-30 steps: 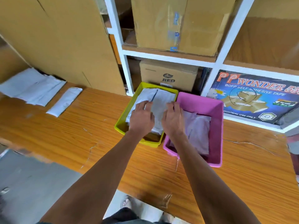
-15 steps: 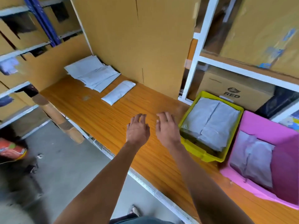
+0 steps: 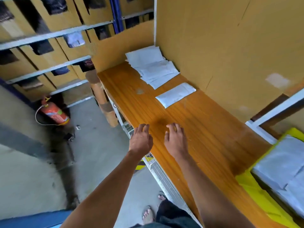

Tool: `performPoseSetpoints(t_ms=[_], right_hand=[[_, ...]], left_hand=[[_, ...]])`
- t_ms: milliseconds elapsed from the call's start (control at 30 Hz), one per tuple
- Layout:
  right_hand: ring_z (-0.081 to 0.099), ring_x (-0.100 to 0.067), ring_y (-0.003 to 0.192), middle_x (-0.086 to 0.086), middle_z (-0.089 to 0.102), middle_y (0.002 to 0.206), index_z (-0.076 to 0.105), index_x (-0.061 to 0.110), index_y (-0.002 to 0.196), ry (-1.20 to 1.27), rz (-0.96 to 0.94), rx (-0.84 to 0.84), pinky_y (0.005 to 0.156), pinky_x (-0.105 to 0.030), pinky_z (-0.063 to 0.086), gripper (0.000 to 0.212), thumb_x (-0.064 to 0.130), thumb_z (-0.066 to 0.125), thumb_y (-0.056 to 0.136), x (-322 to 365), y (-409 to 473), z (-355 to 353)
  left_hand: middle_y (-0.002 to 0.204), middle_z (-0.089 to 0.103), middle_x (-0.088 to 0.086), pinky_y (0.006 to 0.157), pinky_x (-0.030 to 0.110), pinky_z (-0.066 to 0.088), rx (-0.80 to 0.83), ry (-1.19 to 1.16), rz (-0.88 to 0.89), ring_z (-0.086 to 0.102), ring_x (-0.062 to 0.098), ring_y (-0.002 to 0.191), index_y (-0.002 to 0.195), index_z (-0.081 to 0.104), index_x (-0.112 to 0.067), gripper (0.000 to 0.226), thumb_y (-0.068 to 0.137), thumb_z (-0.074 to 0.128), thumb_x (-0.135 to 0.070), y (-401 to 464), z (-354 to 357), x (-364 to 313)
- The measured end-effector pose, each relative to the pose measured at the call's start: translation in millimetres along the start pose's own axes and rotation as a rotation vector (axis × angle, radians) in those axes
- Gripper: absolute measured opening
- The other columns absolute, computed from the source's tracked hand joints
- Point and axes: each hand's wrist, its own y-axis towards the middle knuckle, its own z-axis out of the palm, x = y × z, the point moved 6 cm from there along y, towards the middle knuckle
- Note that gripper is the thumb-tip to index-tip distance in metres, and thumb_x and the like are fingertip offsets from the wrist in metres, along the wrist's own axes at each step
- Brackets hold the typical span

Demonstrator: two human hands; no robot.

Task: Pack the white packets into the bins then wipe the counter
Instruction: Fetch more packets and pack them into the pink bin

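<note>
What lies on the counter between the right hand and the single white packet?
Nothing: in the head view, only bare orange wooden counter lies between the right hand and the single flat white packet.

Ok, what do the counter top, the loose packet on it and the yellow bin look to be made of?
Counter: wood or wood-look laminate, orange-brown, striped grain, slight sheen; which one is unclear. Loose packet: seemingly thin plastic mailer film, white-grey, matte, softly creased and puffed. Yellow bin: looks like moulded plastic, uniform bright colour, smooth rim.
</note>
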Motion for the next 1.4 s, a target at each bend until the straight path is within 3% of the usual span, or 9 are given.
performPoseSetpoints(t_ms=[200,533,933,1133,1400], right_hand=[[0.06,-0.037,0.109,-0.012,0.061,0.127,0.065,0.014,0.122,0.001,0.002,0.002,0.088,-0.047,0.054,0.025,0.019,0.062,0.098,12,73,41],[0.056,-0.041,0.121,-0.016,0.053,0.144,0.06,0.012,0.13,0.032,0.13,-0.018,0.092,-0.051,0.051,0.035,0.019,0.067,0.096,6,215,84],[0.048,-0.038,0.132,-0.017,0.049,0.149,0.052,0.013,0.14,-0.112,0.414,-0.012,0.1,-0.053,0.047,0.045,0.035,0.054,0.101,-39,300,87],[0.038,-0.039,0.143,-0.017,0.039,0.16,0.047,0.013,0.143,-0.148,0.578,-0.018,0.111,-0.056,0.04,0.049,0.04,0.053,0.103,-48,318,89],[0.021,-0.033,0.155,-0.011,0.025,0.17,0.026,0.017,0.162,-0.148,0.827,-0.043,0.122,-0.053,0.027,0.068,0.05,0.045,0.105,-39,326,91]], left_hand=[[0.16,0.039,0.008,0.113,0.05,0.043,-0.002,-0.019,-0.049,0.04,0.033,0.143,0.158,0.039,-0.013,0.056,0.105,0.05,-0.027,60,-15,36],[0.159,0.04,0.005,0.115,0.049,0.041,-0.005,0.023,-0.026,0.04,0.031,0.142,0.158,0.038,-0.016,0.055,0.105,0.049,-0.026,215,-44,57],[0.157,0.047,0.01,0.108,0.05,0.049,0.049,0.125,0.274,0.046,0.032,0.141,0.155,0.045,-0.017,0.051,0.105,0.054,-0.026,378,-52,7],[0.154,0.049,0.01,0.103,0.05,0.048,0.097,0.146,0.464,0.047,0.032,0.137,0.151,0.047,-0.015,0.048,0.104,0.055,-0.025,427,-49,-16],[0.152,0.05,0.009,0.104,0.051,0.046,0.133,0.249,0.737,0.044,0.034,0.139,0.144,0.058,-0.019,0.05,0.094,0.063,-0.026,482,-50,-29]])
